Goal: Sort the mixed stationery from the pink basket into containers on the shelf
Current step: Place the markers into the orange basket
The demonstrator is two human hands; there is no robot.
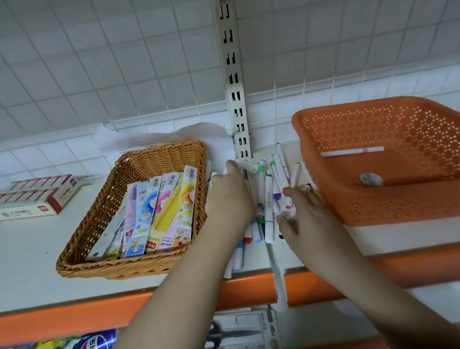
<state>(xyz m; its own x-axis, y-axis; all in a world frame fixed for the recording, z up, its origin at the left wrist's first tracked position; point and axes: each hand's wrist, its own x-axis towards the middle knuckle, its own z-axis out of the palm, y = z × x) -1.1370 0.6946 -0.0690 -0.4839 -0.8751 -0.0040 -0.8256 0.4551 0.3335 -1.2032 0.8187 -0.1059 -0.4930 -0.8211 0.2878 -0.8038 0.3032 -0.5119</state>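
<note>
Hands gather white markers (269, 198) with coloured caps, heaped between two baskets on the shelf (21, 257): left hand (228, 201) pinches one, right hand (302, 214) lies flat, fingers straight.

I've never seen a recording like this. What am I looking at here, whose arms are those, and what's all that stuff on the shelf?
There is no machine here: a person wears a camera on the head, so this single picture looks forward and down at their own two bare arms. They reach onto a white shelf with an orange front edge. Between two baskets lies a heap of markers with coloured caps. The left hand grips one marker at the back of the heap; the right hand rests on the heap, fingers fairly straight. The wicker basket on the left holds packaged pens. The orange plastic basket on the right holds only one pen and a small round thing. Boxes sit far left.
</note>
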